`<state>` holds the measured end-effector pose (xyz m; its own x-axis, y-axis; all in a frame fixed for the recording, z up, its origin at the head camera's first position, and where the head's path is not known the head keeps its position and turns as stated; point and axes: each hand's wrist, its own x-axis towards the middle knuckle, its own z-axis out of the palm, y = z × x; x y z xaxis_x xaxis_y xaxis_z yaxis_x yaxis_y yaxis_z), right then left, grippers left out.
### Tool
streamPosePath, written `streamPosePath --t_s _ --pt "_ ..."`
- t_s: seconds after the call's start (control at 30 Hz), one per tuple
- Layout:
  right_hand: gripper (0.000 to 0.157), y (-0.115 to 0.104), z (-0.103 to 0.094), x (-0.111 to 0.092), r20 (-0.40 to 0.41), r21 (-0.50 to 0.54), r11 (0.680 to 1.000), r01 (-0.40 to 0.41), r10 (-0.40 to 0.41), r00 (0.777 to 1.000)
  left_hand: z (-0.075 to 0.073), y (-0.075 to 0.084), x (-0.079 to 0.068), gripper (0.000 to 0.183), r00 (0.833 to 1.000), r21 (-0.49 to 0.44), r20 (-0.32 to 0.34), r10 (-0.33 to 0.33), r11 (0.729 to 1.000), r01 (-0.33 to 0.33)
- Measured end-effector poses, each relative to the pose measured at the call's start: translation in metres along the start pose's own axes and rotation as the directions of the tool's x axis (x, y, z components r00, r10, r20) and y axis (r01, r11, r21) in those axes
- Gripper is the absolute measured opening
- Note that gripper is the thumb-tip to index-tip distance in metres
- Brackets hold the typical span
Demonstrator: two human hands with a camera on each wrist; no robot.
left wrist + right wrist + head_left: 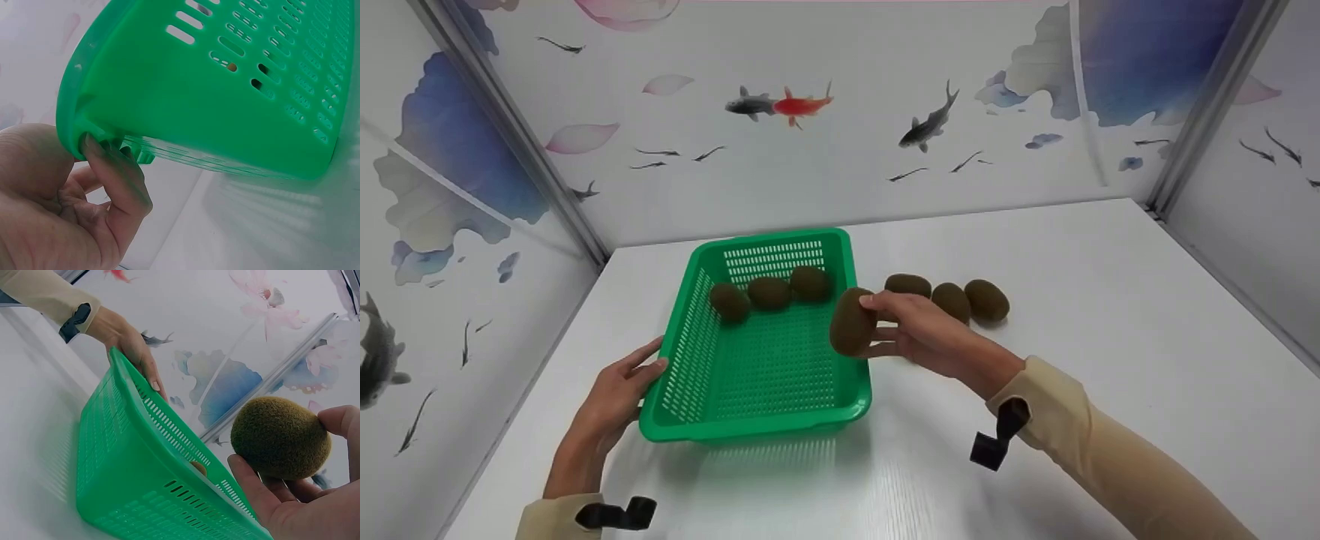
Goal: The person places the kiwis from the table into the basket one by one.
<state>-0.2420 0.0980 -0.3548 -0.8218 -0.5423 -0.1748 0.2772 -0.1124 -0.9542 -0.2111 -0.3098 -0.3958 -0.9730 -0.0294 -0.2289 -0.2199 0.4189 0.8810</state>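
held kiwi (853, 322): frame centre, by right rim of basket (750, 430) | long axis near-vertical, top leaning right | right hand (926, 334): thumb and fingers pinching kiwi | left hand (611, 394), lower left: clamped on basket

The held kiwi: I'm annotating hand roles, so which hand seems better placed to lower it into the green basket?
Probably the right: the right hand already holds the kiwi by the right side of the green basket, while the left hand grips its opposite side.
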Motion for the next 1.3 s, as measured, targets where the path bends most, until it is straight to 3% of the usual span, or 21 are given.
streamPosePath --t_s 0.43,0.77,1.3 --pt "0.052 -0.015 0.019 0.024 -0.04 0.036 0.999 -0.012 0.013 0.999 0.001 0.0 0.001 0.059 1.0 -0.008 -0.003 0.002 1.0 -0.002" --pt "0.054 -0.025 0.036 0.043 -0.006 -0.008 1.0 0.02 -0.02 1.0 -0.001 0.001 0.001 0.058 1.0 -0.018 0.015 0.021 1.0 -0.021" --pt "0.047 -0.023 0.061 0.071 -0.028 0.084 0.996 -0.003 0.005 1.0 -0.001 0.0 0.001 0.058 1.0 -0.012 0.014 0.009 1.0 -0.009"
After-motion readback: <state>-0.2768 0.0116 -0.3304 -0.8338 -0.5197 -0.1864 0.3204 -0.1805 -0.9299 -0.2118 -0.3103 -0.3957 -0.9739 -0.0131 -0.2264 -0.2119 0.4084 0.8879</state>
